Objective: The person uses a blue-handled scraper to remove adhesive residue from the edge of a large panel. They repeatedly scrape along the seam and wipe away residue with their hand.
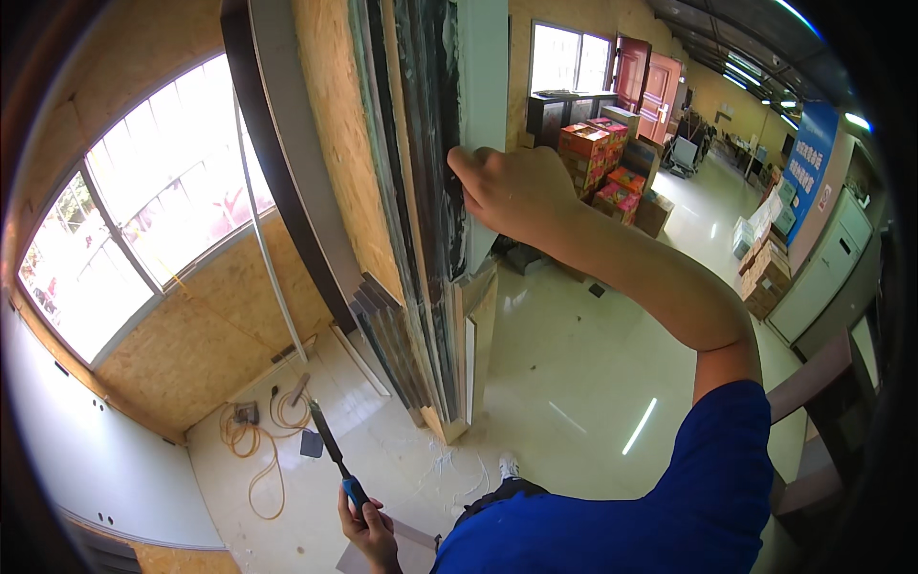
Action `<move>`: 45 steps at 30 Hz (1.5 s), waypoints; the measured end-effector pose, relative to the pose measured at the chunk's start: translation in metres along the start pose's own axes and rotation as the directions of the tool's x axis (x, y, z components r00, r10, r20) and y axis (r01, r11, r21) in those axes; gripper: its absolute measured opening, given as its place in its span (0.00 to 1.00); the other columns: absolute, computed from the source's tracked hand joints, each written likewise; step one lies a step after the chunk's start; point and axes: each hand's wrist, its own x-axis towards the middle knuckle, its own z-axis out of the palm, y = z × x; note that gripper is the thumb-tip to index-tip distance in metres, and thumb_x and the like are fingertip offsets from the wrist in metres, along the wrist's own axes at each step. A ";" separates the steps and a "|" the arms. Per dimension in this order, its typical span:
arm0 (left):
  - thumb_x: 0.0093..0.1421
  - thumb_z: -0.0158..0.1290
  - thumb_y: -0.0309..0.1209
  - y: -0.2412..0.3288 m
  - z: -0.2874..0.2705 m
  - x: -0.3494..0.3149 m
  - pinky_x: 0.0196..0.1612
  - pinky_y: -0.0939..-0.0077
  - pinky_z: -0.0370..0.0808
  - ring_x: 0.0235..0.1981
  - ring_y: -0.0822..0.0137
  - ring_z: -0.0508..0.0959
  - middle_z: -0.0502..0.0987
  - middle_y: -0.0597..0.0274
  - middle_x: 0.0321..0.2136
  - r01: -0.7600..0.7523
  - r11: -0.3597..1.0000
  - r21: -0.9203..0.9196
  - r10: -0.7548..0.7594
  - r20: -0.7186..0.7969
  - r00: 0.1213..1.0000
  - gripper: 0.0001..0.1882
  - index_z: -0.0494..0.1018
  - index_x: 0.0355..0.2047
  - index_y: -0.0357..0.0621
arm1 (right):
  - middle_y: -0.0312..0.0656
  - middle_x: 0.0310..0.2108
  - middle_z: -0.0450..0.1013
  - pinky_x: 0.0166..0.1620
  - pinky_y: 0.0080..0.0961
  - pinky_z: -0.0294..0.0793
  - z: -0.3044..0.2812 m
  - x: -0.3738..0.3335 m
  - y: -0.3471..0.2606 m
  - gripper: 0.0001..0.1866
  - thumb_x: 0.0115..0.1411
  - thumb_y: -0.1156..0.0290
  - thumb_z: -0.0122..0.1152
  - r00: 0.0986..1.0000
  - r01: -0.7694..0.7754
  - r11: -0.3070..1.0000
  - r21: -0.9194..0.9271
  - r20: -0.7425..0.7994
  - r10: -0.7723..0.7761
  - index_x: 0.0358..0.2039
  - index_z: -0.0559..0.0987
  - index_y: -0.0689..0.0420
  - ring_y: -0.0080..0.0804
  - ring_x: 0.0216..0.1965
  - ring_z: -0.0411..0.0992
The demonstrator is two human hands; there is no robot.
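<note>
The left hand (371, 536) grasps the blue-and-black handle of a chisel (328, 435), its blade pointing up and away from that hand. Above and to its right, the right hand (516, 191) has curled fingers at the wall's dark, smeared edge strip (435, 143); whether it grips anything cannot be told. An orange cord (251, 504) lies on the floor left of the left hand.

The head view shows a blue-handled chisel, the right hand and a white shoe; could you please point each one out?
Blue-handled chisel (332, 447): head view, on its dark blade.
Right hand (518, 191): head view, on the back of the hand.
White shoe (510, 467): head view, on its top.
</note>
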 end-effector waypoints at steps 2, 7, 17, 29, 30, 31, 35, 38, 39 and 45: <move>0.68 0.44 0.25 0.004 -0.003 -0.003 0.11 0.87 0.58 0.11 0.82 0.64 0.73 0.60 0.26 0.017 1.000 -0.006 -0.017 -0.003 1.000 0.27 0.56 0.66 0.43 | 0.37 0.20 0.72 0.15 0.34 0.70 0.011 -0.004 -0.001 0.12 0.53 0.67 0.63 0.995 0.047 0.999 0.008 -0.085 -0.046 0.36 0.71 0.55 0.36 0.17 0.74; 0.68 0.44 0.26 0.002 -0.011 -0.005 0.10 0.87 0.56 0.10 0.82 0.62 0.73 0.62 0.25 0.016 0.999 0.033 -0.015 -0.019 1.000 0.26 0.56 0.66 0.44 | 0.35 0.21 0.72 0.15 0.33 0.70 0.021 -0.011 0.004 0.08 0.53 0.69 0.62 0.964 0.175 0.981 0.079 -0.219 -0.154 0.32 0.72 0.53 0.34 0.16 0.73; 0.67 0.47 0.23 0.001 -0.014 0.002 0.15 0.90 0.60 0.16 0.83 0.64 0.74 0.64 0.27 0.116 0.992 -0.052 -0.114 0.036 0.993 0.25 0.60 0.64 0.45 | 0.36 0.22 0.73 0.15 0.31 0.69 0.042 -0.041 -0.004 0.16 0.50 0.67 0.62 0.967 0.250 0.963 0.099 0.016 -0.253 0.41 0.74 0.51 0.33 0.18 0.77; 0.67 0.47 0.24 -0.015 -0.007 0.009 0.13 0.88 0.60 0.13 0.83 0.63 0.74 0.63 0.27 0.097 0.995 0.027 -0.100 0.130 0.986 0.26 0.59 0.65 0.45 | 0.35 0.15 0.72 0.16 0.27 0.67 0.034 -0.036 -0.013 0.13 0.48 0.71 0.63 0.963 0.230 0.969 0.092 0.121 -0.240 0.35 0.72 0.52 0.32 0.17 0.76; 0.67 0.47 0.24 -0.014 -0.007 0.009 0.13 0.88 0.60 0.13 0.83 0.63 0.74 0.63 0.27 0.098 0.994 0.037 -0.102 0.131 0.986 0.26 0.59 0.65 0.45 | 0.35 0.14 0.72 0.16 0.27 0.67 0.033 -0.035 -0.015 0.12 0.48 0.71 0.62 0.964 0.221 0.972 0.083 0.134 -0.230 0.34 0.72 0.53 0.31 0.17 0.76; 0.67 0.47 0.25 -0.015 -0.007 0.008 0.13 0.88 0.60 0.13 0.83 0.63 0.74 0.63 0.27 0.102 0.994 0.045 -0.107 0.131 0.986 0.26 0.59 0.65 0.45 | 0.34 0.14 0.71 0.16 0.27 0.67 0.033 -0.033 -0.018 0.11 0.48 0.72 0.62 0.963 0.214 0.974 0.076 0.150 -0.224 0.32 0.71 0.53 0.31 0.17 0.76; 0.67 0.47 0.24 -0.010 -0.007 0.007 0.13 0.88 0.60 0.13 0.83 0.63 0.74 0.63 0.27 0.076 0.996 0.054 -0.083 0.145 0.986 0.26 0.58 0.65 0.46 | 0.35 0.14 0.71 0.16 0.28 0.68 0.025 -0.029 -0.018 0.09 0.49 0.73 0.61 0.960 0.188 0.979 0.078 0.198 -0.200 0.30 0.71 0.54 0.31 0.18 0.76; 0.67 0.46 0.24 -0.018 -0.011 0.005 0.13 0.88 0.60 0.13 0.83 0.63 0.74 0.63 0.27 0.111 0.994 0.011 -0.111 0.107 0.988 0.27 0.57 0.66 0.46 | 0.36 0.16 0.72 0.16 0.28 0.69 0.012 -0.030 -0.015 0.10 0.48 0.72 0.63 0.973 0.177 0.983 0.053 0.140 -0.183 0.30 0.71 0.54 0.30 0.18 0.76; 0.67 0.46 0.24 -0.020 -0.013 0.005 0.13 0.88 0.60 0.13 0.83 0.62 0.74 0.63 0.27 0.107 0.994 0.006 -0.107 0.113 0.988 0.27 0.57 0.66 0.47 | 0.36 0.17 0.72 0.17 0.29 0.69 0.005 -0.030 -0.011 0.10 0.48 0.72 0.63 0.981 0.162 0.986 0.029 0.104 -0.164 0.30 0.71 0.55 0.31 0.18 0.76; 0.68 0.46 0.24 -0.021 -0.021 0.006 0.13 0.88 0.60 0.13 0.83 0.62 0.74 0.63 0.27 0.141 0.990 0.003 -0.141 0.089 0.986 0.26 0.58 0.66 0.48 | 0.36 0.20 0.72 0.19 0.27 0.71 -0.024 -0.014 0.033 0.09 0.53 0.69 0.63 0.953 -0.053 0.996 0.075 -0.294 0.073 0.30 0.72 0.54 0.33 0.17 0.74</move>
